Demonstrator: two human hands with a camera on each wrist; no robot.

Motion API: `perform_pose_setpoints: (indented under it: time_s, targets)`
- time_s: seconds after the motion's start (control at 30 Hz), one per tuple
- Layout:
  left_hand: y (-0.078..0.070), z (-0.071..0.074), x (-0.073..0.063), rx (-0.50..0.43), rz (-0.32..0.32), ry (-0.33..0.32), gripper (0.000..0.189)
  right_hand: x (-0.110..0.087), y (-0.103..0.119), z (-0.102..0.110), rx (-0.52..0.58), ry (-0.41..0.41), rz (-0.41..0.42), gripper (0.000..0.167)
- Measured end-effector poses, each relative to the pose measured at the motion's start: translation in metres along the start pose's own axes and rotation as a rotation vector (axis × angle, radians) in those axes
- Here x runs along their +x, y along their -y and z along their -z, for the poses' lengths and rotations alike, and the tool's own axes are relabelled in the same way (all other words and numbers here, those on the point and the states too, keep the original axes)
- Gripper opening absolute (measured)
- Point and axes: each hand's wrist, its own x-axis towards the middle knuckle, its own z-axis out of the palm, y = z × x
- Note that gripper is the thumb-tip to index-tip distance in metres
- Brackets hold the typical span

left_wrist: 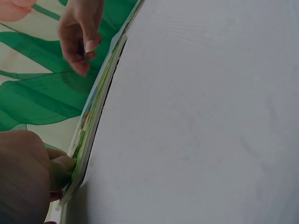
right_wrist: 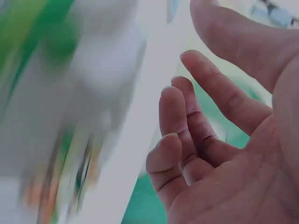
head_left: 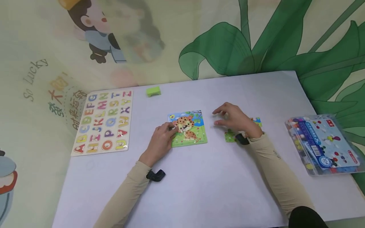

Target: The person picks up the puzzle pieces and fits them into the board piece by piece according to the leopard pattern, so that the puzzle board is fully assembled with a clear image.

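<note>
A square jigsaw puzzle (head_left: pixel 194 128) with a cartoon leopard on grass lies on the white table, its picture mostly filled. My left hand (head_left: pixel 162 139) holds it at the left edge, fingers bent over the border; in the left wrist view that hand (left_wrist: pixel 28 175) grips the rim of the puzzle board (left_wrist: pixel 96 107). To the right, my right hand (head_left: pixel 232 117) hovers with thumb and fingers apart and nothing between them. The right wrist view shows its fingers (right_wrist: pixel 175 112) loosely spread. Loose puzzle pieces (head_left: pixel 229 136) lie below that hand, partly hidden by it and the wrist.
A wooden alphabet board (head_left: pixel 104 122) lies at the left. A green block (head_left: pixel 153 91) stands near the back edge. On the right side is a clear plastic case (head_left: pixel 325 144) of coloured balls with a blue printed sheet. A patterned wall borders the table.
</note>
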Motion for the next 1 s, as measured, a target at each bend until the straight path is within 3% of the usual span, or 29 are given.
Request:
perform_pose_setpoints:
  time_s: [0.33,0.53,0.77,1.0]
  targets:
    - [0.0,-0.003,-0.001,-0.024,0.025,0.023,0.032,0.035,0.058,-0.053,0.013,0.115,0.182,0.041]
    - [0.0,-0.002,-0.002,-0.021,0.015,-0.011,0.03,0.046,0.071,-0.074,-0.025,0.127,0.242,0.038]
    - [0.0,-0.003,-0.004,-0.051,0.004,-0.072,0.027,0.05,0.076,-0.081,-0.081,0.097,0.223,0.029]
    - [0.001,-0.005,-0.005,-0.049,0.0,-0.1,0.031,0.051,0.084,-0.08,-0.12,0.065,0.258,0.028]
